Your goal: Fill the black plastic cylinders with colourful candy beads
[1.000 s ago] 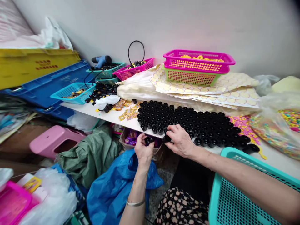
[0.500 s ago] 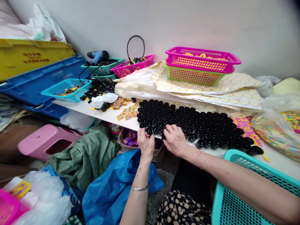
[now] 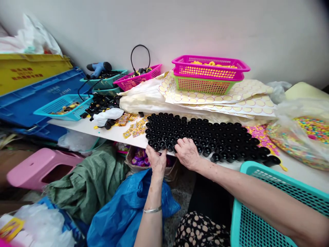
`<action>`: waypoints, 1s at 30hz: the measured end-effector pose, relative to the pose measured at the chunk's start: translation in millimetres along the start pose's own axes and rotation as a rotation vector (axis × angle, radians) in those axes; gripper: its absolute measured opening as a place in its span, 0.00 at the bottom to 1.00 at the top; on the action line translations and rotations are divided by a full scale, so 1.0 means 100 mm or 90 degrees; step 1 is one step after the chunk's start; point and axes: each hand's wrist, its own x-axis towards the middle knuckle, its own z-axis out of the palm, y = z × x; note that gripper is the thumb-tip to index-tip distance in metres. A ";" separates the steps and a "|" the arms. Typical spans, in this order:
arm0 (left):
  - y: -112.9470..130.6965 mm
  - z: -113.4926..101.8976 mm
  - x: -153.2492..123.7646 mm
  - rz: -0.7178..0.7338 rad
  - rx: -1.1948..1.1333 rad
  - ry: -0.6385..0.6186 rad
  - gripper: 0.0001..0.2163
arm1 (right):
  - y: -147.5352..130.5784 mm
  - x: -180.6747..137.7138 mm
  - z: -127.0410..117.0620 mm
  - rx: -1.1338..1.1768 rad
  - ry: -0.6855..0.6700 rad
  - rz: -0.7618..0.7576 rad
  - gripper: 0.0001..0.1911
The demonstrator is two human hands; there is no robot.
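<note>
Small round black plastic cups [image 3: 195,132] stand upright, packed in close rows along the table's front edge. My left hand [image 3: 157,160] is at the left end of the front row, thumb and fingers apart, its fingertips against a black cup [image 3: 156,146]. To its right, my right hand [image 3: 188,153] has its fingers curled round another front-row cup, which is mostly hidden behind the fingers.
Small yellow printed pieces [image 3: 133,128] lie left of the cups. Stacked baskets [image 3: 210,73] sit on printed sheets behind. A bag of colourful beads [image 3: 295,144] lies right. A turquoise basket [image 3: 246,206] is under my right forearm. A carton [image 3: 130,158] stands below the table edge.
The view has swung slightly, so the scene sits further left and a little lower. My left fingers, closer round a front-row cup before, are now spread. My right hand stays at its cup.
</note>
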 end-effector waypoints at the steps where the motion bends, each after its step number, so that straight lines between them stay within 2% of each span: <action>1: 0.00 0.01 0.01 0.002 0.017 0.001 0.36 | 0.01 0.00 0.01 0.000 0.001 -0.001 0.04; 3: -0.02 0.02 0.01 -0.001 0.050 -0.003 0.38 | 0.03 0.00 0.03 0.005 0.001 -0.008 0.05; 7: -0.08 0.05 -0.02 -0.012 0.068 -0.027 0.41 | 0.09 0.01 -0.04 0.025 -0.006 -0.046 0.14; 9: -0.11 0.05 -0.03 -0.017 0.061 -0.021 0.43 | 0.15 -0.02 -0.16 0.042 0.016 -0.061 0.16; 12: -0.16 0.01 -0.04 -0.032 0.001 -0.002 0.43 | 0.33 -0.22 -0.50 0.096 0.105 -0.034 0.13; 15: -0.10 -0.04 -0.14 0.009 -0.081 0.064 0.39 | 0.60 -0.70 -0.89 0.217 0.232 0.056 0.09; 17: 0.05 -0.05 -0.30 0.076 -0.119 0.144 0.35 | 0.82 -1.16 -1.12 0.289 0.258 0.133 0.05; 18: 0.18 -0.06 -0.40 0.115 -0.142 0.167 0.33 | 0.92 -1.43 -1.20 0.309 0.228 0.175 0.05; 20: 0.52 -0.06 -0.65 0.218 -0.190 0.152 0.27 | 1.11 -1.99 -1.32 0.308 0.063 0.269 0.07; 21: 0.73 -0.06 -0.79 0.261 -0.198 0.092 0.23 | 1.17 -2.28 -1.35 0.286 -0.058 0.314 0.07; 23: 1.17 -0.05 -1.08 0.381 -0.199 -0.156 0.15 | 1.25 -2.83 -1.37 0.211 -0.311 0.389 0.02; 25: 1.58 -0.03 -1.36 0.531 -0.146 -0.451 0.11 | 1.25 -3.27 -1.34 0.142 -0.480 0.437 0.14; 27: 1.92 0.03 -1.63 0.698 -0.012 -0.687 0.07 | 1.19 -3.59 -1.26 0.139 -0.530 0.474 0.26; 30: 2.25 0.17 -2.08 0.913 0.172 -0.918 0.09 | 1.08 -3.83 -1.07 0.196 -0.484 0.497 0.35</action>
